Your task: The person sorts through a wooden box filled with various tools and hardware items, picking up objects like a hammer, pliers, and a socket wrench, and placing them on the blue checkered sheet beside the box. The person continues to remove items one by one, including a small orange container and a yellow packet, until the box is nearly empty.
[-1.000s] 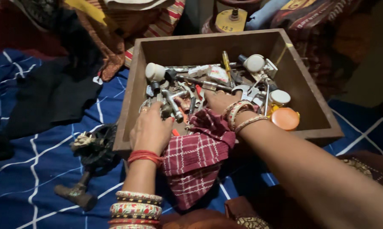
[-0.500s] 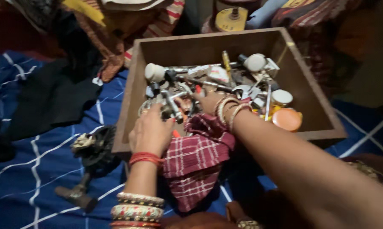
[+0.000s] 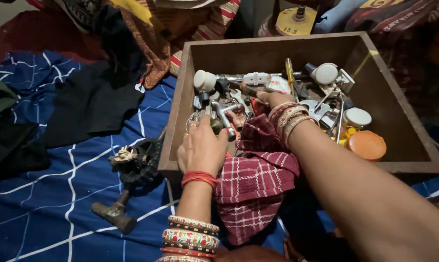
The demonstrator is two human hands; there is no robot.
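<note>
At frame centre, the left hand (image 3: 201, 151) rested in the wooden box (image 3: 177, 121), fingers (image 3: 194, 127) loosely curled over a metal tap fitting (image 3: 223, 114). The right hand (image 3: 270, 100) reached deeper among the hardware; whether its fingers gripped anything could not be told. A red checked cloth (image 3: 251, 182) draped over the box's near edge.

A brown wooden box (image 3: 180, 97) sits open on the blue checked bedsheet, crammed with jumbled metal taps and fittings (image 3: 224, 109). A maroon checked cloth (image 3: 251, 179) hangs over its near rim, draping down the front.
</note>
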